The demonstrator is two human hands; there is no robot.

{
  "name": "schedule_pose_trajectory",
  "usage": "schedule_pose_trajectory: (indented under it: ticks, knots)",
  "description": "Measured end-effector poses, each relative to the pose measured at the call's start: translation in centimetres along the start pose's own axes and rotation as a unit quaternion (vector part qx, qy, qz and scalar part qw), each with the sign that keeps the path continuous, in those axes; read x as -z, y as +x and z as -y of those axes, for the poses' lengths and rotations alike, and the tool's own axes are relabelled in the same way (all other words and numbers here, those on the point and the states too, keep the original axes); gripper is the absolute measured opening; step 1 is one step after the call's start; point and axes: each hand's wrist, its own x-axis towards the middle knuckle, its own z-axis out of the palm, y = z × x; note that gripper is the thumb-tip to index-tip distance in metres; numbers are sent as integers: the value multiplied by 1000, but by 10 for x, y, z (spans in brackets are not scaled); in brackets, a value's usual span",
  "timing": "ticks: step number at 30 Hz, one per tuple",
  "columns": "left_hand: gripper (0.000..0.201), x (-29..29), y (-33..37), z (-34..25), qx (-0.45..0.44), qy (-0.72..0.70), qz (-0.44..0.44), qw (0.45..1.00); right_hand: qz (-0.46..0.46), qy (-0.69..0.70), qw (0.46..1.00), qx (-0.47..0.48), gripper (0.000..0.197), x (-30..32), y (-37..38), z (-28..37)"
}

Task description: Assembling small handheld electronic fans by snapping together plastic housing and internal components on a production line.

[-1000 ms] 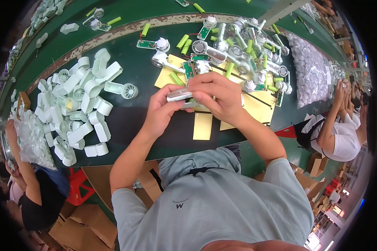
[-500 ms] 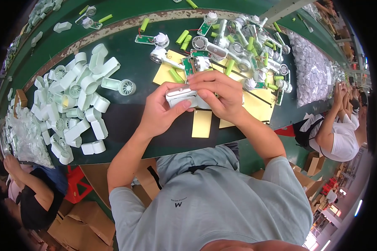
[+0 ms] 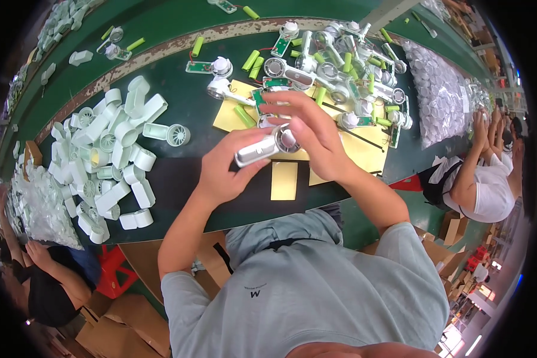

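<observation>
Held above the table's front part is a small handheld fan [image 3: 255,152] with a silver-white handle and a round grille head. My left hand [image 3: 221,170] is closed around its handle, thumb along the near side. My right hand [image 3: 316,134] is at the head end, its fingers stretched out above the fan and its thumb near or touching the grille. Whether it bears any of the weight is hidden. Below lies a yellow paper pad [image 3: 284,181] on a black mat [image 3: 179,179].
Pale green fan housings [image 3: 110,149] are heaped at left beside a bag of parts [image 3: 42,197]. Fan assemblies [image 3: 328,71] with circuit boards and green battery cells [image 3: 251,60] spread across yellow sheets [image 3: 364,146]. A bag of white round parts [image 3: 438,92] stands at right. Co-workers sit on both sides.
The fan has turned in my left hand so its grille head now shows at the right. My right hand has lifted its fingers off and spread them. The view has shifted slightly.
</observation>
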Motion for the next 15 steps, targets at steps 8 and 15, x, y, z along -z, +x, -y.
schedule_pose_trajectory:
  ticks: [8, 15]
  knots:
    - [57, -10, 7, -8, 30, -14, -105, 994, 24, -149, 988, 32, 17, -5, 4, 0]
    - [49, 0, -1, -13, 93, 6, -32, 995, 5, -146, 985, 92, 15, -13, 5, -6]
